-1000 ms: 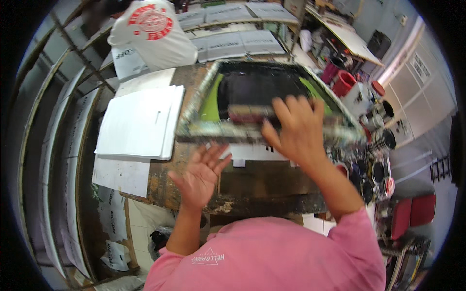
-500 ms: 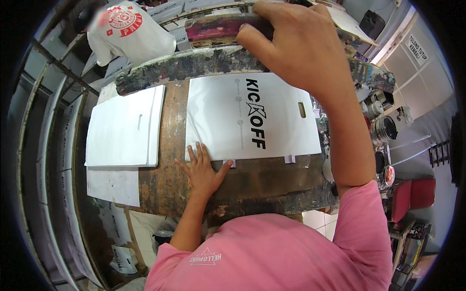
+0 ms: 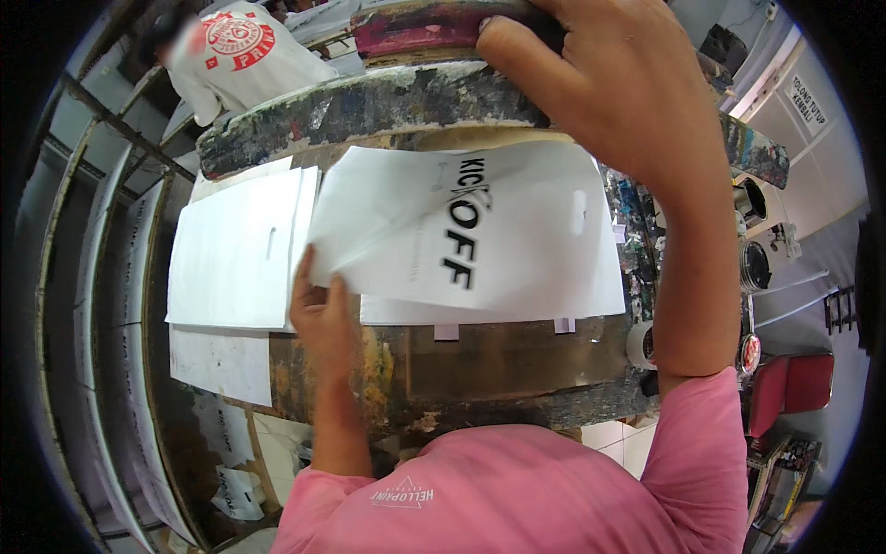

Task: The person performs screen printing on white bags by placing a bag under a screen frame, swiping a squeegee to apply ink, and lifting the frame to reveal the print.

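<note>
My left hand [image 3: 323, 309] pinches the near left corner of a white plastic bag [image 3: 535, 222] between thumb and fingers. The bag bears black lettering and has a cut-out handle at its right end. Its left part is raised and bent, and another white sheet [image 3: 489, 316] shows beneath it. My right hand [image 3: 614, 88] is high at the far side, its thumb bent over an ink-stained wooden bar [image 3: 415, 37] with pink and black smears. The fingertips are cut off by the upper edge. A stack of white bags [image 3: 231, 249] lies left of my left hand.
A long paint-crusted bar [image 3: 388, 111] crosses behind the bag. Small paper tabs [image 3: 447, 332] stick to the worn table [image 3: 517, 360]. Ink cans [image 3: 755, 263] stand at the right, near a red chair [image 3: 784, 392]. Racks [image 3: 120, 305] line the left; another person [image 3: 240, 55] bends beyond.
My left hand has gone from lying flat on the bag's corner to pinching it, lifting it up and leftward. My right hand stays at the bar, shifted slightly right in view.
</note>
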`<state>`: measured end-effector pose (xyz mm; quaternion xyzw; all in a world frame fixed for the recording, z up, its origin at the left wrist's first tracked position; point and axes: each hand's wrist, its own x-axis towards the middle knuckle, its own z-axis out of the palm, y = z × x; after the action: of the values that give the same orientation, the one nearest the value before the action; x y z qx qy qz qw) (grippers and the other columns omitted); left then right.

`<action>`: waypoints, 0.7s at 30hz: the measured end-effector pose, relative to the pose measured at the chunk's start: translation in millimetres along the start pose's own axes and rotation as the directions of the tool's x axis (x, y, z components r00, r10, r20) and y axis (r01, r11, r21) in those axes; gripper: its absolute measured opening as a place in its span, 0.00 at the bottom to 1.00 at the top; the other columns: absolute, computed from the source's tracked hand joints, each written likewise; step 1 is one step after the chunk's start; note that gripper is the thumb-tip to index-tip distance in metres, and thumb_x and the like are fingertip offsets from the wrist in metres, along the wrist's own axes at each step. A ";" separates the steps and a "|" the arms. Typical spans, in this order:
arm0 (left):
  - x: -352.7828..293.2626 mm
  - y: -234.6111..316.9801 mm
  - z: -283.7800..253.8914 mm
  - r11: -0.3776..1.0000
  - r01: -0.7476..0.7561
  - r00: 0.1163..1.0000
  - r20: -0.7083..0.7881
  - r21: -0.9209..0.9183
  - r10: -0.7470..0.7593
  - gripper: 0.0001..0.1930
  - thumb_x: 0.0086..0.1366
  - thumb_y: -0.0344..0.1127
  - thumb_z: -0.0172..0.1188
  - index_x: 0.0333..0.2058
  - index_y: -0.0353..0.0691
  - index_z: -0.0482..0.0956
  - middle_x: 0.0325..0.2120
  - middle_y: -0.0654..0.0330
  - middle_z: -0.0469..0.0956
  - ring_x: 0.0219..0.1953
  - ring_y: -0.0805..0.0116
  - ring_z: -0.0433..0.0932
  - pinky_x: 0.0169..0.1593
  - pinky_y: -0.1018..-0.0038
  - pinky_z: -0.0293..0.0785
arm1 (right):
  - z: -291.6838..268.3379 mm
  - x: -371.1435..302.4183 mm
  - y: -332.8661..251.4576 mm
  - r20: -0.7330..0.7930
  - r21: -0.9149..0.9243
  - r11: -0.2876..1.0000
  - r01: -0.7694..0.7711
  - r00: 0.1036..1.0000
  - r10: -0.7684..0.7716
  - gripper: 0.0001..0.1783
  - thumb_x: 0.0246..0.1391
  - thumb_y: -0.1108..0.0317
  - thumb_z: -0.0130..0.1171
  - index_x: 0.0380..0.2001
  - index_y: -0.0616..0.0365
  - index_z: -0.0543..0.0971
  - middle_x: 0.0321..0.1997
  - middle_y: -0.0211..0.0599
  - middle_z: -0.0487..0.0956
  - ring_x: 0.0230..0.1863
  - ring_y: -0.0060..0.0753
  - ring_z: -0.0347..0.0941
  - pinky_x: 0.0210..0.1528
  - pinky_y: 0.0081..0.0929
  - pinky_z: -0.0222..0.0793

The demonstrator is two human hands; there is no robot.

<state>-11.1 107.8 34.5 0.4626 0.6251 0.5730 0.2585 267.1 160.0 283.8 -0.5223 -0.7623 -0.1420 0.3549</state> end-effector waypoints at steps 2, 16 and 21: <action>23.9 -23.6 -41.4 0.996 -0.017 0.999 -0.041 -0.082 0.014 0.29 0.64 0.20 0.60 0.65 0.30 0.74 0.44 0.53 0.82 0.31 0.80 0.75 0.34 0.81 0.73 | -5.1 0.9 -12.1 -0.008 -0.065 0.997 -0.029 1.000 0.029 0.20 0.54 0.55 0.54 0.21 0.62 0.80 0.14 0.38 0.75 0.16 0.35 0.68 0.32 0.31 0.71; 249.5 -195.9 -395.4 0.614 0.242 0.899 -0.412 0.751 0.150 0.41 0.60 0.32 0.64 0.72 0.32 0.63 0.58 0.34 0.75 0.56 0.43 0.78 0.62 0.57 0.74 | 11.1 -12.4 18.9 -0.131 0.006 0.990 0.143 0.981 -0.141 0.25 0.58 0.48 0.56 0.29 0.62 0.85 0.27 0.50 0.82 0.35 0.54 0.80 0.50 0.48 0.66; 203.7 -102.1 -173.3 0.818 -0.182 0.981 0.046 0.546 0.187 0.39 0.69 0.47 0.69 0.70 0.30 0.65 0.66 0.38 0.71 0.67 0.47 0.72 0.71 0.60 0.64 | 16.3 -15.1 12.2 -0.097 -0.147 0.981 0.125 0.985 -0.140 0.28 0.58 0.49 0.56 0.47 0.65 0.81 0.27 0.52 0.83 0.35 0.55 0.81 0.50 0.47 0.66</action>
<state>-277.1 211.9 15.4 0.5726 0.7164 0.3948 0.0555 274.7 164.1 260.0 -0.4856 -0.7635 -0.2462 0.3474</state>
